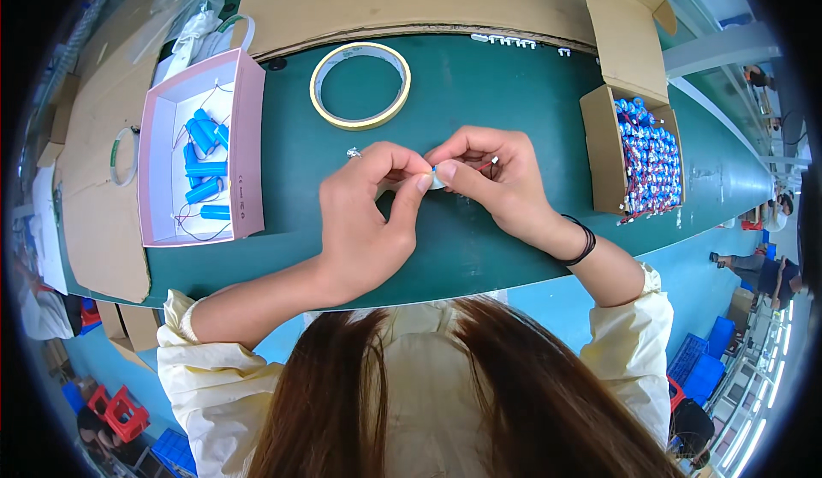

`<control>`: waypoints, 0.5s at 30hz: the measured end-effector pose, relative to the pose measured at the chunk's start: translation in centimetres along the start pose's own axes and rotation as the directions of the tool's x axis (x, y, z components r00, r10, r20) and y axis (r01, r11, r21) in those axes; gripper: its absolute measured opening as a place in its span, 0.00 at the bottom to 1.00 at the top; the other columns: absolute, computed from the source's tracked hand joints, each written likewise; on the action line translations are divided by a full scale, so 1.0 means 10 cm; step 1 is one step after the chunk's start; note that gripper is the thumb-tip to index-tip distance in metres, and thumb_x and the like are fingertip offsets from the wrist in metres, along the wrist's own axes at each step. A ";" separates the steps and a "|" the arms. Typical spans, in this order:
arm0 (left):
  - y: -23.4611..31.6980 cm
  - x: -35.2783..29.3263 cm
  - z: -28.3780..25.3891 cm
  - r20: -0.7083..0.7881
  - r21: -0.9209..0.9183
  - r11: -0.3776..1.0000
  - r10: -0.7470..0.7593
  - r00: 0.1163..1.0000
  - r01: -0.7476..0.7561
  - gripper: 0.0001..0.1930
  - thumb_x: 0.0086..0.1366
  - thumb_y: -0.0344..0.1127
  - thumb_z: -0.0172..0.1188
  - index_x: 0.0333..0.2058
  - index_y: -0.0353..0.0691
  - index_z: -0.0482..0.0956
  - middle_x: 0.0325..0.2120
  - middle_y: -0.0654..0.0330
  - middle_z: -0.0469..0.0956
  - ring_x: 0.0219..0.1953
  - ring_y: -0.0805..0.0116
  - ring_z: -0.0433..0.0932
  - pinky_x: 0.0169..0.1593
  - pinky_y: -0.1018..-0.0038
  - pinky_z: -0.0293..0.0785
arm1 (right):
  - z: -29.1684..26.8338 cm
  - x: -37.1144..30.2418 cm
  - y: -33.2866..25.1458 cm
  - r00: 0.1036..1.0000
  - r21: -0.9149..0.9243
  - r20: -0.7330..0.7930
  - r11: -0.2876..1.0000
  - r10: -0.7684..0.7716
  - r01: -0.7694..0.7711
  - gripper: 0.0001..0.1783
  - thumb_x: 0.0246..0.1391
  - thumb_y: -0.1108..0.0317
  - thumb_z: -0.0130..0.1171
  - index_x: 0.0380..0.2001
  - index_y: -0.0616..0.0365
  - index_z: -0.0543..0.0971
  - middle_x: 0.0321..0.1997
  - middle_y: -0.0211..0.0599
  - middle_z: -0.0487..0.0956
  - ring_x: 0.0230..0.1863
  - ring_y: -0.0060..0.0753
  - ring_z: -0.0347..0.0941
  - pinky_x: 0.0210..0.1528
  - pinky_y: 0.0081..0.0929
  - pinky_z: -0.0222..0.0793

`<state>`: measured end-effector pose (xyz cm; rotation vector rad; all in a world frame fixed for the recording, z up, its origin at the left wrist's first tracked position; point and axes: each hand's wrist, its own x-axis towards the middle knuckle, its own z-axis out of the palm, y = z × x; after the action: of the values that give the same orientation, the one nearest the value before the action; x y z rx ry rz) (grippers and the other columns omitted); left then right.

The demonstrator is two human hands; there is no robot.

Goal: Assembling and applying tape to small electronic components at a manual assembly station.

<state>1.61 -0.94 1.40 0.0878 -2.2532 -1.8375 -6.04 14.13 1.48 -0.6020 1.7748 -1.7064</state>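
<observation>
Both hands meet over the green table (pixel 479 255); the left hand (pixel 364 212) and right hand (pixel 501 174) pinch one small white-wrapped cell (pixel 438 176) between fingertips; seemingly mid-wrap; the pink tray (pixel 248 135) holds a few blue cells, the cardboard box (pixel 599 148) many; tape roll (pixel 360 84) beyond.

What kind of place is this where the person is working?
Probably a factory assembly bench. A brown carton is packed with blue wired battery cells, a pink tray holds a few more, and a tape roll lies on the long green worktable.
</observation>
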 end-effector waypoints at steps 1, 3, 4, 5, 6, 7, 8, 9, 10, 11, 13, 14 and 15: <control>0.00 0.00 0.00 0.000 -0.002 1.000 0.001 1.000 -0.001 0.01 0.54 0.22 0.54 0.27 0.32 0.72 0.22 0.57 0.74 0.25 0.70 0.75 0.33 0.77 0.72 | 0.00 0.00 0.00 1.000 -0.002 -0.001 1.000 0.000 0.000 0.06 0.51 0.72 0.55 0.30 0.65 0.76 0.29 0.32 0.76 0.30 0.14 0.69 0.32 0.12 0.67; 0.01 -0.02 0.00 -0.010 0.015 1.000 0.027 1.000 -0.027 0.02 0.53 0.22 0.54 0.27 0.33 0.72 0.22 0.56 0.73 0.24 0.68 0.74 0.31 0.77 0.72 | 0.00 0.00 -0.01 1.000 -0.038 0.000 0.999 -0.004 0.004 0.06 0.51 0.72 0.55 0.30 0.65 0.76 0.29 0.32 0.76 0.30 0.13 0.69 0.32 0.12 0.66; 0.01 -0.03 -0.01 -0.011 0.016 0.999 0.028 1.000 -0.028 0.02 0.53 0.22 0.54 0.27 0.33 0.72 0.22 0.56 0.73 0.24 0.68 0.74 0.31 0.77 0.72 | 0.00 0.00 -0.02 1.000 -0.038 0.001 0.999 -0.006 0.006 0.06 0.51 0.72 0.55 0.30 0.65 0.76 0.29 0.32 0.76 0.30 0.13 0.69 0.32 0.12 0.66; 0.02 -0.04 -0.01 -0.016 0.017 0.999 0.030 0.999 -0.030 0.02 0.53 0.21 0.54 0.27 0.33 0.72 0.22 0.56 0.73 0.24 0.69 0.74 0.31 0.77 0.71 | 0.01 0.00 -0.02 1.000 -0.039 0.010 0.999 -0.006 0.006 0.06 0.51 0.72 0.55 0.30 0.65 0.76 0.30 0.32 0.77 0.30 0.13 0.69 0.32 0.12 0.66; 0.01 -0.05 0.00 -0.019 0.012 0.999 0.033 0.999 -0.033 0.02 0.54 0.21 0.54 0.27 0.33 0.71 0.22 0.56 0.73 0.24 0.69 0.73 0.31 0.77 0.71 | 0.00 0.00 -0.02 1.000 -0.044 0.015 0.999 -0.004 0.004 0.06 0.51 0.72 0.55 0.30 0.65 0.76 0.30 0.32 0.77 0.30 0.13 0.69 0.32 0.12 0.66; 0.01 -0.07 0.00 -0.017 0.009 0.999 0.035 0.999 -0.035 0.02 0.54 0.21 0.54 0.27 0.33 0.71 0.22 0.56 0.73 0.24 0.69 0.73 0.31 0.77 0.71 | 0.01 0.00 -0.01 1.000 -0.047 0.012 0.999 -0.004 0.004 0.06 0.51 0.72 0.55 0.30 0.65 0.76 0.30 0.32 0.77 0.30 0.13 0.69 0.32 0.12 0.66; 0.01 -0.08 0.01 -0.037 -0.002 0.994 0.110 0.993 -0.110 0.02 0.54 0.21 0.54 0.27 0.32 0.71 0.22 0.56 0.73 0.24 0.70 0.72 0.31 0.78 0.71 | 0.03 0.00 0.02 0.999 -0.021 -0.025 0.999 -0.041 0.040 0.05 0.49 0.72 0.56 0.28 0.64 0.77 0.25 0.28 0.75 0.26 0.10 0.65 0.27 0.10 0.61; 0.01 -0.09 0.01 -0.059 -0.009 0.983 0.184 0.981 -0.185 0.02 0.54 0.22 0.54 0.26 0.32 0.71 0.22 0.56 0.72 0.24 0.70 0.72 0.30 0.78 0.70 | 0.05 0.01 0.03 0.995 0.005 -0.063 0.997 -0.078 0.078 0.04 0.48 0.72 0.56 0.26 0.62 0.77 0.21 0.23 0.73 0.22 0.08 0.60 0.23 0.09 0.57; 0.00 -0.09 0.01 -0.057 -0.011 0.982 0.186 0.981 -0.187 0.02 0.54 0.22 0.54 0.26 0.32 0.71 0.22 0.56 0.72 0.24 0.70 0.72 0.30 0.78 0.70 | 0.04 0.00 0.04 0.995 0.003 -0.065 0.997 -0.079 0.079 0.04 0.48 0.72 0.56 0.26 0.62 0.77 0.21 0.23 0.73 0.22 0.08 0.60 0.23 0.09 0.57; -0.02 -0.09 0.00 -0.103 -0.053 0.974 0.213 0.972 -0.219 0.02 0.55 0.22 0.54 0.27 0.32 0.71 0.23 0.56 0.72 0.24 0.71 0.71 0.30 0.79 0.70 | 0.03 0.00 0.04 0.996 0.009 -0.058 0.998 -0.065 0.066 0.04 0.48 0.72 0.56 0.26 0.62 0.77 0.21 0.24 0.74 0.22 0.08 0.61 0.23 0.09 0.57; -0.05 -0.08 -0.02 -0.153 -0.158 0.953 0.236 0.960 -0.259 0.03 0.57 0.23 0.54 0.30 0.33 0.70 0.25 0.59 0.71 0.25 0.75 0.70 0.31 0.81 0.69 | 0.03 0.00 0.04 0.997 0.016 -0.052 0.999 -0.051 0.052 0.04 0.48 0.72 0.56 0.27 0.62 0.77 0.21 0.24 0.74 0.22 0.08 0.61 0.24 0.09 0.58; -0.04 -0.07 -0.02 -0.152 -0.160 0.952 0.236 0.960 -0.259 0.03 0.57 0.23 0.54 0.30 0.33 0.70 0.25 0.59 0.71 0.25 0.75 0.70 0.31 0.81 0.69 | 0.03 0.00 0.04 0.997 0.012 -0.053 0.998 -0.060 0.061 0.04 0.48 0.72 0.56 0.27 0.62 0.78 0.21 0.24 0.74 0.22 0.08 0.62 0.24 0.09 0.58; -0.02 -0.07 -0.03 -0.127 -0.229 0.957 0.149 0.981 -0.175 0.04 0.57 0.23 0.54 0.31 0.33 0.70 0.26 0.60 0.71 0.26 0.76 0.69 0.32 0.81 0.69 | 0.04 0.00 0.04 0.996 0.010 -0.051 0.997 -0.071 0.072 0.04 0.48 0.72 0.56 0.27 0.62 0.78 0.22 0.24 0.74 0.22 0.08 0.62 0.24 0.09 0.59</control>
<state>2.32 -1.10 1.20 -0.0373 -1.8905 -1.9487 -5.75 13.90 1.08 -0.6292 1.7971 -1.7937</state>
